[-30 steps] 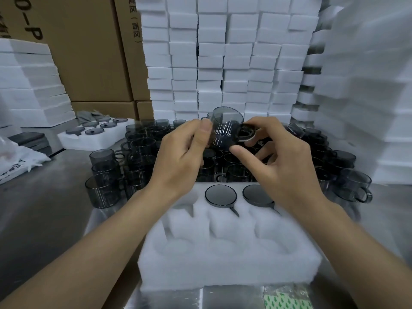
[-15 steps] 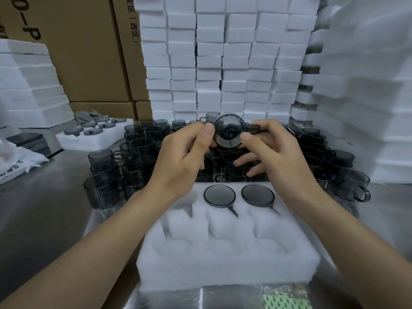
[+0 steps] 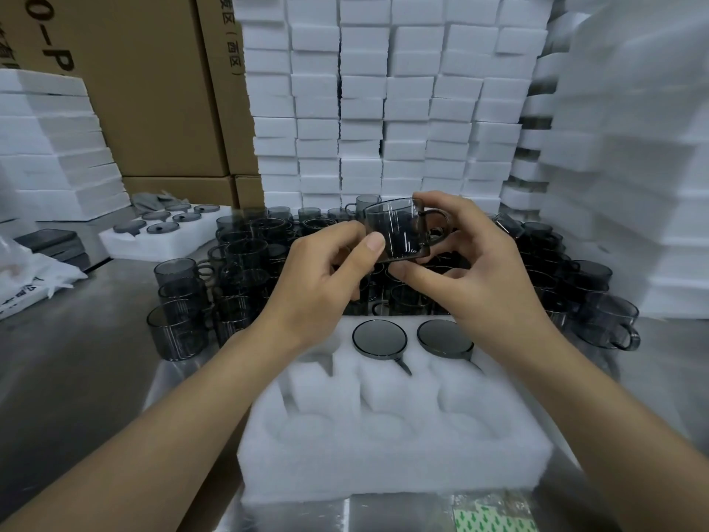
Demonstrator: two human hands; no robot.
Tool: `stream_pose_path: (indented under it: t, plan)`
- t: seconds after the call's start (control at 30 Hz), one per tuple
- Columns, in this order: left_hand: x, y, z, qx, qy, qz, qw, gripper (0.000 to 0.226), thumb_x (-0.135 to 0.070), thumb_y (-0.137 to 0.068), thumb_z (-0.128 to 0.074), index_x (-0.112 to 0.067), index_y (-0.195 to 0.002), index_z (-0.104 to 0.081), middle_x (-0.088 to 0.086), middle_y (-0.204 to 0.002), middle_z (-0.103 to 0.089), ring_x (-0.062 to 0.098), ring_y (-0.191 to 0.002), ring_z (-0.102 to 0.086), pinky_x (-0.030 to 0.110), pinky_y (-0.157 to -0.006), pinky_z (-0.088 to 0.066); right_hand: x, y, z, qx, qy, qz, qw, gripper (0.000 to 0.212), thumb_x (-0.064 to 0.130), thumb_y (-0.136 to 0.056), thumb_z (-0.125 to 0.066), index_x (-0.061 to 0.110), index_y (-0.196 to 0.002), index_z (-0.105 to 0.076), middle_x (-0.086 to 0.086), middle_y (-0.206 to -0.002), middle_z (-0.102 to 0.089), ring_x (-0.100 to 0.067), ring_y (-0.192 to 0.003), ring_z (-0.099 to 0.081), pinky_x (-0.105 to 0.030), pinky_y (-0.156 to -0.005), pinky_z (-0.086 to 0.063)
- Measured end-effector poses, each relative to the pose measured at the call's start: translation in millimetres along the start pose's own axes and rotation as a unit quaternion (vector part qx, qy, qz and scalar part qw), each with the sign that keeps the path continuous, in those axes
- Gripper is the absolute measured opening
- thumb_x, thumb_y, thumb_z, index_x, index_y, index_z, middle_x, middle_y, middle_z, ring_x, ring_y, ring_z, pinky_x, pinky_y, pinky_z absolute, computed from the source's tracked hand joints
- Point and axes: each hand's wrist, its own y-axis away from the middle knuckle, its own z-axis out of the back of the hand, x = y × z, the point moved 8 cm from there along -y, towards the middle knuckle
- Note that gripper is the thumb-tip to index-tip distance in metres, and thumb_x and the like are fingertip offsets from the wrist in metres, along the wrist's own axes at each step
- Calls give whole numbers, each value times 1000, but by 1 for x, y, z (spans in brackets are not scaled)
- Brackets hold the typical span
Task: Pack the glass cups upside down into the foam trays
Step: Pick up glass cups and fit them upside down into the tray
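Observation:
A smoky grey glass cup with a side handle is held up between both hands, above the crowd of cups. My left hand pinches its left side with thumb and fingers. My right hand grips its right side and bottom, near the handle. Below the hands lies a white foam tray with round pockets. Two upside-down cups sit in its far row, flat bases up. The tray's near pockets hold nothing.
Many grey cups crowd the metal table behind the tray. A second foam tray with cups sits at back left. Foam stacks rise behind and on the right; cardboard boxes stand at back left. A white bag lies left.
Both hands have turned the cup: half a second ago its round end faced me, now its side faces me with the handle to the right. It sits slightly higher and further right.

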Motion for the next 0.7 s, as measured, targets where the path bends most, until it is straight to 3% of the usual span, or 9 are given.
stream_pose_path:
  t: [0.1,0.2,0.33,0.43,0.53,0.7]
  plan:
    - [2,0,-1,7,6,12,1000,56,-57,-101,-45,-8,-87,-66,3,-77,-63,22,-58,-61,26,-58,-39,2,0,1,-1,12,0,1000,63,23,-80,-95,36,-134,-65,7,-128,-69,-21,-110,-68,-39,-82,-63]
    - [6,-1,1,-6,-15,31,999,43,-55,-102,-45,-23,-88,-70,-3,-81,-67,24,-61,-63,35,-62,-46,7,1,8,-27,32,8,999,59,23,-79,-96,34,-129,-64,6,-132,-67,-14,-121,-65,-43,-97,-58]
    - [12,-2,2,-23,-38,59,997,12,-42,-98,-63,-37,-104,-72,-7,-90,-70,31,-70,-63,48,-73,-57,10,1,15,-51,38,12,998,54,17,-80,-94,27,-123,-63,4,-127,-66,-14,-118,-66,-43,-107,-53]
    - [5,0,4,-37,6,33,999,22,-34,-97,-66,-32,-119,-68,-8,-94,-67,30,-68,-63,51,-72,-59,9,1,13,-49,47,12,998,49,13,-81,-91,25,-120,-63,2,-122,-67,-19,-116,-66,-46,-105,-53]
    - [1,1,2,-8,43,16,999,35,-37,-95,-63,-31,-129,-65,-7,-103,-69,27,-68,-67,31,-61,-52,11,3,3,-28,92,39,995,49,9,-79,-89,25,-118,-64,6,-117,-64,-22,-119,-59,-48,-107,-48]
    - [1,3,-11,54,71,37,995,42,-54,-92,-64,-27,-124,-69,-5,-106,-78,20,-79,-74,26,-61,-50,15,8,-11,17,125,93,988,50,18,-75,-89,33,-116,-65,8,-127,-61,-17,-128,-53,-40,-113,-42]
